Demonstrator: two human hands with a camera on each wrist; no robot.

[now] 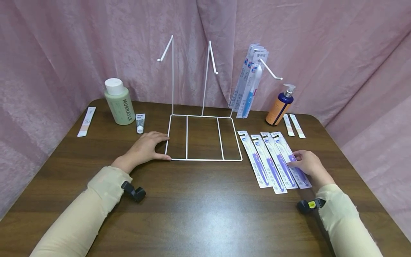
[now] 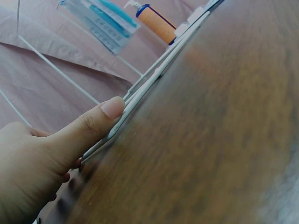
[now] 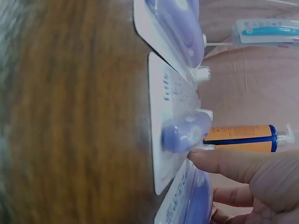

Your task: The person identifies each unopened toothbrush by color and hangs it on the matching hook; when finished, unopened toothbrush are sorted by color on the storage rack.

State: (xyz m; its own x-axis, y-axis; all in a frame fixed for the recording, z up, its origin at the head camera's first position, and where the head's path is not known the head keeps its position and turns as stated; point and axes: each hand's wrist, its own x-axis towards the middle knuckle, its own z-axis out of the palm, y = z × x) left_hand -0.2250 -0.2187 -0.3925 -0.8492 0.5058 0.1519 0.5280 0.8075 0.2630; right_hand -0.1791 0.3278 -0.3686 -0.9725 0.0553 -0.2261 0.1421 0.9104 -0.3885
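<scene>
My left hand (image 1: pixel 146 148) is at the left front corner of a white wire rack (image 1: pixel 205 160), its thumb on the front corner and its fingers reaching to the side bar. In the left wrist view, the thumb lies along the white rod. My right hand (image 1: pixel 308 164) grips the rightmost of several packaged purple toothbrushes (image 1: pixel 282 150), thumb and fingers at opposite edges. These packs lie fanned side by side, right of the rack. From the rack's right hook (image 1: pixel 272 71) hang several packaged toothbrushes (image 1: pixel 248 85), the front one blue.
A green bottle (image 1: pixel 120 105) with a white cap and a small tube (image 1: pixel 140 123) stand back left. An orange pump bottle (image 1: pixel 279 107) is back right. White strips lie at the left (image 1: pixel 86 121) and right (image 1: pixel 297 126). Pink curtain (image 1: pixel 144 46) hangs behind.
</scene>
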